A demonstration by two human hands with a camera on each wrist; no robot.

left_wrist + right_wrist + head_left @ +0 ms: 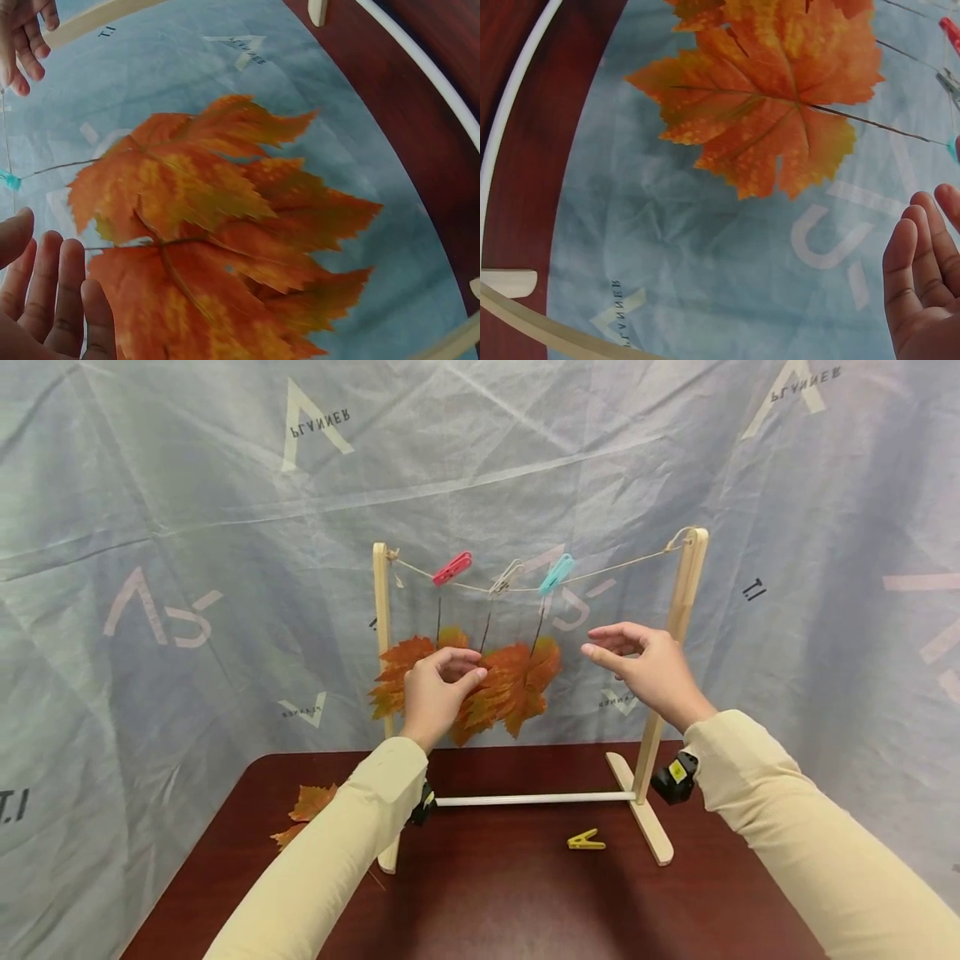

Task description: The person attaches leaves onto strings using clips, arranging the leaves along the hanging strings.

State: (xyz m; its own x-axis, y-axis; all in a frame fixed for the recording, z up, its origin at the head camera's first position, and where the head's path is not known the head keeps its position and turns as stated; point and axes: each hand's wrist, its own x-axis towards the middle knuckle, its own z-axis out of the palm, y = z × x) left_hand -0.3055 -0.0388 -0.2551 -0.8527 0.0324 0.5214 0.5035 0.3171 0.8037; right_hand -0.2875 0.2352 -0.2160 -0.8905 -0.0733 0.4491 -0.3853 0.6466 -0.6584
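Leaves [519,681] hang stem-up just beyond the nearer left hand [437,695], its thumb and fingers parted and empty, and left of the right hand [651,667], whose fingers also stand apart.

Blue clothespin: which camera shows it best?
The head view: there the blue clothespin shows whole, clipped on the string. The left wrist view shows only a small part at its left edge; the right wrist view, just a sliver at its right edge.
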